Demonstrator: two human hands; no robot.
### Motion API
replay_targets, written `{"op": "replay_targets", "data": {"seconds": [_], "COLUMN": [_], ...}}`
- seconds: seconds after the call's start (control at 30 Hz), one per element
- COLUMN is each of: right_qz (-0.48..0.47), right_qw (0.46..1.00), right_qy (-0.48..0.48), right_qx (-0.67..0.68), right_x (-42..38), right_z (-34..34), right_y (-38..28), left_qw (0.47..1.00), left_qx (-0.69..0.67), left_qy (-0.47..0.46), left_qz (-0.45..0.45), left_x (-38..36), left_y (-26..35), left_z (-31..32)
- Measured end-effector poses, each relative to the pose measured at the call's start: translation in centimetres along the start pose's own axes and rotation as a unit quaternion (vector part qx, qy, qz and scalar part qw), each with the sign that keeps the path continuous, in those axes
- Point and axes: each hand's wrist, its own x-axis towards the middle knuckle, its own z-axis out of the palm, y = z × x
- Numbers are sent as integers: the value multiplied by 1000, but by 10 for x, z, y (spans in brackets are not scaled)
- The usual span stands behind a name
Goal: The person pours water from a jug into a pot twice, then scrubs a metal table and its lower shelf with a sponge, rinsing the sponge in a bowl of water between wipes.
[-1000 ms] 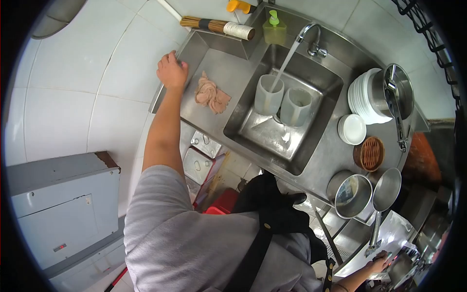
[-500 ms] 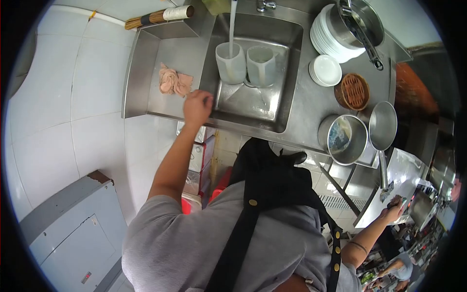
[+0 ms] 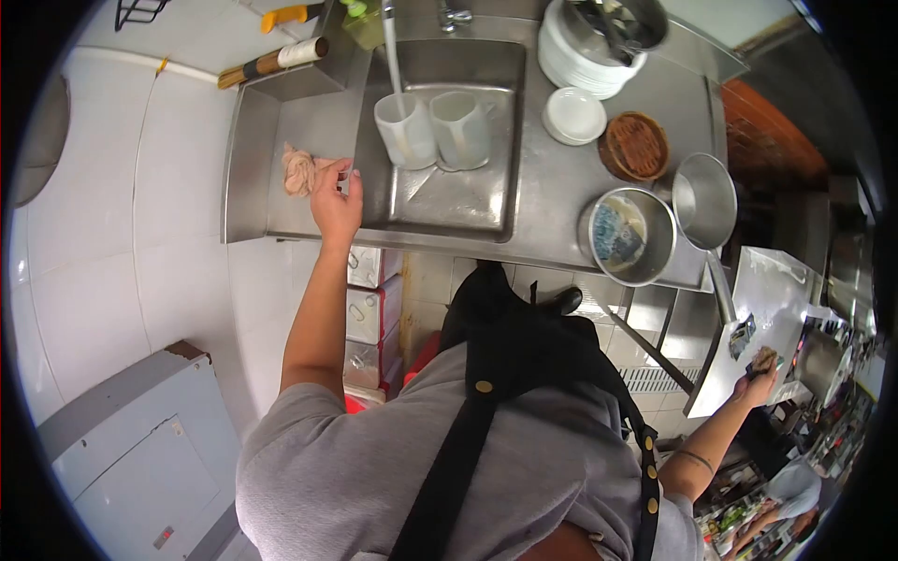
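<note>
A crumpled pink cloth (image 3: 298, 172) lay near the left edge of a stainless-steel worktop (image 3: 547, 192). The left hand (image 3: 335, 208), reaching forward, overlapped it, fingers half-curled; whether they gripped couldn't be told. The right hand (image 3: 754, 384), out sideways, clasped a crumpled brown wad (image 3: 764, 359). A grey metal box (image 3: 122, 467) bore a label (image 3: 164, 537) too small to read.

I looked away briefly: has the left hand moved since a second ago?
Yes: the left hand moved right, toward the sink, from the counter's left edge.
</note>
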Motion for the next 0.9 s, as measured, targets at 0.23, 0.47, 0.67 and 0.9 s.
{"op": "replay_targets", "data": {"seconds": [0.23,0.47,0.67,0.9], "right_qz": [-28,-5,23,-257], "right_qw": [994,999,953,965], "right_qy": [-50,23,4,-59], "right_qx": [91,-40,302,-10], "right_x": [62,114,113,19], "right_z": [15,52,150,243], "right_y": [6,69,70,71], "left_qw": [995,983,843,729], "left_qx": [-61,-152,-260,-180], "left_qy": [-4,-12,-239,-586], "left_qz": [80,101,406,305], "left_x": [20,-48,-134,-159], "left_y": [143,276,564,710], "left_z": [35,91,206,452]}}
